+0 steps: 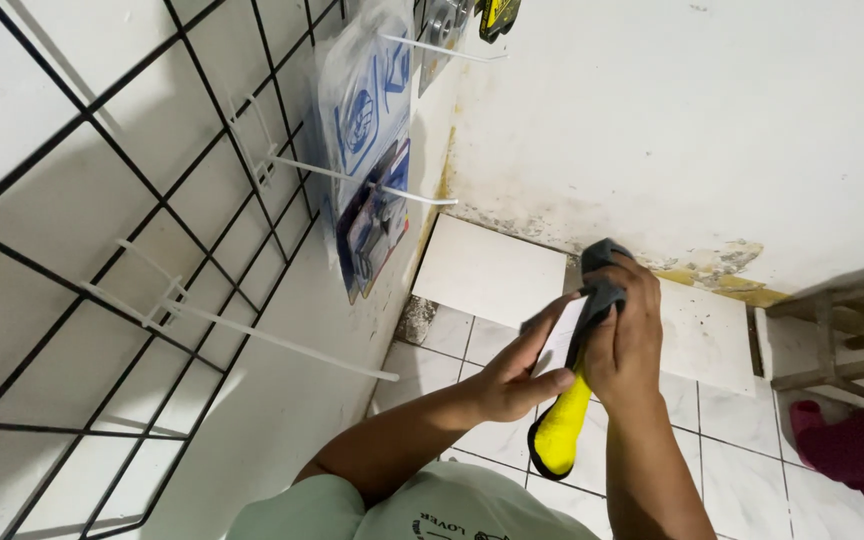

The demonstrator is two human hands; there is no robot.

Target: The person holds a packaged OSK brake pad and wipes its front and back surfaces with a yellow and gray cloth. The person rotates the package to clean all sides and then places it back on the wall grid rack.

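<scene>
Both hands, the right hand point(627, 335) and the left hand point(517, 375), grip a hammer point(572, 400) with a yellow and black handle over the tiled floor point(732, 450), standing nearly upright with its dark head up by the white wall point(702, 120).

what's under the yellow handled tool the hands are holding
Below the yellow-handled tool, gripped by the right hand and touched by the left hand, lies white tiled floor. The hands and tool cover the tiles directly beneath them.
</scene>
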